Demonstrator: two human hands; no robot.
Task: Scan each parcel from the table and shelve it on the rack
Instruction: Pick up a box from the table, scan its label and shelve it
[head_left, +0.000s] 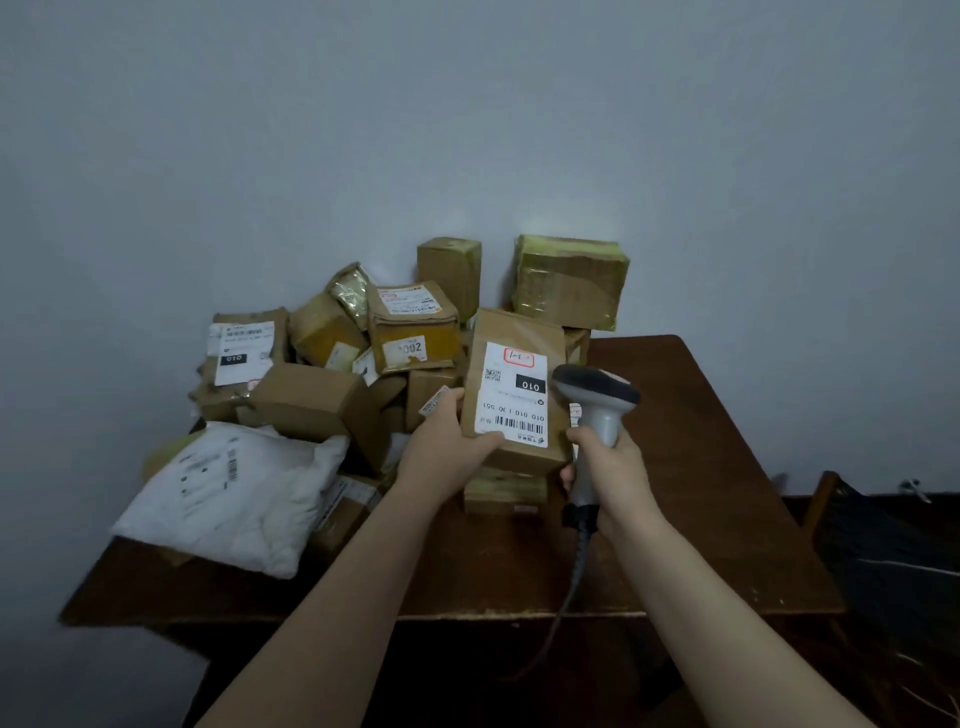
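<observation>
My left hand (447, 447) grips a brown cardboard parcel (514, 332) by its lower left corner and holds it upright above the table. Its white shipping label (511, 395) with a barcode faces me. My right hand (605, 465) grips the handle of a grey barcode scanner (597, 395), whose dark head sits just right of the label and points at it. The scanner's cable (571, 587) hangs down over the table's front edge. A pile of brown parcels (332, 364) covers the back left of the dark wooden table (701, 467).
A white plastic mailer bag (234, 493) lies at the front left of the table. A large taped box (569, 280) stands at the back against the grey wall. A flat taped parcel (504, 491) lies under the held one. A dark object (893, 551) sits at the right.
</observation>
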